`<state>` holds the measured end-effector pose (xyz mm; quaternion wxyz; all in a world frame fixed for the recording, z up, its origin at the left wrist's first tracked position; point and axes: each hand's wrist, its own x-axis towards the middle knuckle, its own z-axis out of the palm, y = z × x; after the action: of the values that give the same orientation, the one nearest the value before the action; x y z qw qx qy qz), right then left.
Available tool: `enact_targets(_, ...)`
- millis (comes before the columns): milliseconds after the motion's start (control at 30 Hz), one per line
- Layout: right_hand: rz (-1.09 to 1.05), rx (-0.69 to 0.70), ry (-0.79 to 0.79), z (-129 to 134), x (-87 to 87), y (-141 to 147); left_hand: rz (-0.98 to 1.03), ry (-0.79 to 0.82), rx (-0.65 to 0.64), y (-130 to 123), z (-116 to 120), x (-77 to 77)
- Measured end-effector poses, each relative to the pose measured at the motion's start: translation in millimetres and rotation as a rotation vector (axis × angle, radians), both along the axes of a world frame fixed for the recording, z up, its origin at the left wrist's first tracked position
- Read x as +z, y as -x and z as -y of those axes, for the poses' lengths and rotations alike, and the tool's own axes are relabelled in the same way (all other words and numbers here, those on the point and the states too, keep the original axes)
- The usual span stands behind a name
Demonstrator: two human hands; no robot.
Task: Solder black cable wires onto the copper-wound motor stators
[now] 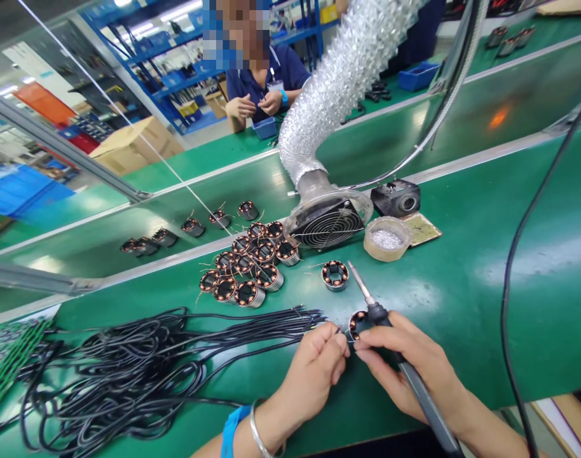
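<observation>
My left hand (316,359) pinches thin wire (338,331); right hand (424,355) grips slim grey soldering iron (423,393), fingertips against round copper-wound coil (356,326). Desk (466,312) glossy green.

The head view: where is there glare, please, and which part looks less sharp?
In the head view, pale glare lies on the green tabletop beyond the right hand; also in the head view, the foil duct glints brightly; the head view's background shelving looks softer than the soldering iron.
</observation>
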<state>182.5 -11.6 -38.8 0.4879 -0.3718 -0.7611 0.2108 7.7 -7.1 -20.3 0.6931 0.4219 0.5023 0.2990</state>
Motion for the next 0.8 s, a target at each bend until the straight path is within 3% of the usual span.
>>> enact_targets(167,0.018,-0.149,-0.102,-8,-5.6,8,-0.066,-0.029,0.093,-7,2,-0.6)
enact_targets(500,-0.014,-0.128,-0.042,4,1.1,-2,-0.086,-0.08,0.091,-6,7,-6.8)
enact_targets(800,-0.102,-0.172,0.152,21,42.0,-41,-0.158,-0.157,0.07,-7,10,-12.6)
